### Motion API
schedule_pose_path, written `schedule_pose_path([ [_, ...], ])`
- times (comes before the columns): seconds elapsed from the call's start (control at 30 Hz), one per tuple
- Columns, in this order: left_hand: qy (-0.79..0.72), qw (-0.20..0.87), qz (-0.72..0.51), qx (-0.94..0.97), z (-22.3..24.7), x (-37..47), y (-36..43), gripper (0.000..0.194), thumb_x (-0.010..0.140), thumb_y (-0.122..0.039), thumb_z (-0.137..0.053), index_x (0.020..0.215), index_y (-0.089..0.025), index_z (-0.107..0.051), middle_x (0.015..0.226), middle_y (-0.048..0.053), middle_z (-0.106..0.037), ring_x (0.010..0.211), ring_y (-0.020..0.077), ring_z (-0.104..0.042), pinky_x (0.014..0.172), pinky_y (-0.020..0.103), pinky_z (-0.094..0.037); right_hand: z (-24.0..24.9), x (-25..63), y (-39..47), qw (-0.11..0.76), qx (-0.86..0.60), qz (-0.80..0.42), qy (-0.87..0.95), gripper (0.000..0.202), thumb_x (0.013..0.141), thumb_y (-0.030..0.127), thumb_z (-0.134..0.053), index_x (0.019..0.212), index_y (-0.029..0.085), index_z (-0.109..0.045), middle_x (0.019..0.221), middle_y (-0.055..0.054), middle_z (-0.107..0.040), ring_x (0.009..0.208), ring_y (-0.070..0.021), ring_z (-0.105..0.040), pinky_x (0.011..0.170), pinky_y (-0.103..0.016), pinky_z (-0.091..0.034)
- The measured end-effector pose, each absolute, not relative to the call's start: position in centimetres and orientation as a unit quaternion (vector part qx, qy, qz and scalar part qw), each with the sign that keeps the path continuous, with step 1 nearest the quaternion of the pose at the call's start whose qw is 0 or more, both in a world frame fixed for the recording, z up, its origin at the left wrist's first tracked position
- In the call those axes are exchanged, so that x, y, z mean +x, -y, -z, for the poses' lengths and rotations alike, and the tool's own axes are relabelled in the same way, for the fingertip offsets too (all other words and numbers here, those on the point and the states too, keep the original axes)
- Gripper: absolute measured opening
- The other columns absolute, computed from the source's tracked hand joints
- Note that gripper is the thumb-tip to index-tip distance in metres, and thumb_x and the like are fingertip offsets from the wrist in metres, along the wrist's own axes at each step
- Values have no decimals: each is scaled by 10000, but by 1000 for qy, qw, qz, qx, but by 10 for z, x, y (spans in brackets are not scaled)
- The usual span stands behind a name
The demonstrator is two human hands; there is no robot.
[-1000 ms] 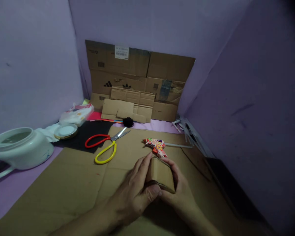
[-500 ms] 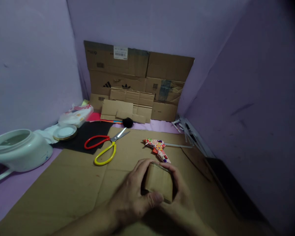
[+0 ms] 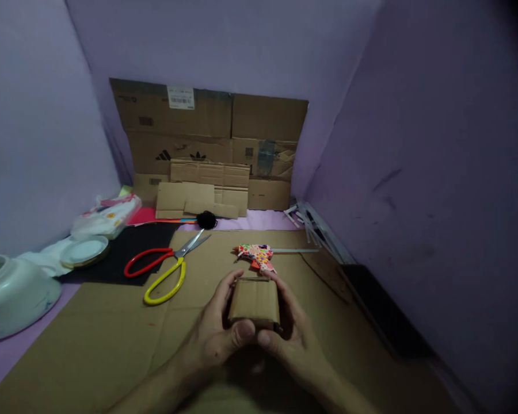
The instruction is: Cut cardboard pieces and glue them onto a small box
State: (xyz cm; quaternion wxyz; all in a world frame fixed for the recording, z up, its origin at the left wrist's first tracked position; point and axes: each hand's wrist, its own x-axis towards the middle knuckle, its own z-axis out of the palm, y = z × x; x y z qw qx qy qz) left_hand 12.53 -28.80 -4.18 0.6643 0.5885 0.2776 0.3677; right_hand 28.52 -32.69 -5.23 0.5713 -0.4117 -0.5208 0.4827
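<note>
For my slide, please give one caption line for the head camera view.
Both hands, left hand and right hand, grip a small cardboard piece near a glue gun and scissors.

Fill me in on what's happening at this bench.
A person holds a small cardboard piece in both hands: the left hand and the right hand grip its sides, thumbs pressed against its near edge. They work above a large cardboard sheet. Just beyond lie a patterned glue gun and red-and-yellow scissors, both untouched. Flattened cardboard boxes lean on the back wall, and a white pot sits at far left.
</note>
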Motion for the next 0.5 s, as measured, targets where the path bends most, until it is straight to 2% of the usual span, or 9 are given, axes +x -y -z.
schedule_pose_path([
  [0.13,-299,656,-353,596,46,123,284,934,595,-568,-757,1307,-197,-279,1282,144,-486,1170,307,-495,952,371,-422,53,289,326,531,-449,-448,562,737,654,448,-748,1302,269,-445,1341,-99,-488,1218,-323,-465,989,-458,-389],
  [0.23,-320,643,-350,602,46,117,280,955,557,-492,-814,1312,-225,-295,1355,130,-414,1255,300,-412,1008,370,-376,54,293,326,504,-471,-397,606,798,636,424,-767,1337,249,-427,1378,-115,-457,1272,-331,-406,1043,-484,-320],
  [0.3,-319,660,-313,604,44,113,278,908,556,-434,-834,1294,-240,-341,1378,118,-398,1241,300,-435,998,377,-390,55,296,326,493,-482,-355,631,852,612,378,-795,1358,250,-405,1393,-114,-442,1300,-319,-373,1070,-478,-283],
  [0.37,-303,686,-286,597,42,109,275,834,565,-396,-839,1253,-235,-397,1349,116,-442,1202,305,-480,970,389,-417,55,297,326,499,-478,-338,638,878,596,345,-811,1363,260,-393,1401,-107,-430,1315,-304,-354,1081,-465,-274],
  [0.5,-263,715,-353,543,42,110,271,733,625,-466,-786,1208,-187,-440,1263,137,-528,1205,321,-476,995,408,-390,54,297,324,557,-432,-356,613,876,619,364,-800,1373,276,-362,1425,-97,-405,1323,-279,-350,1093,-447,-264],
])
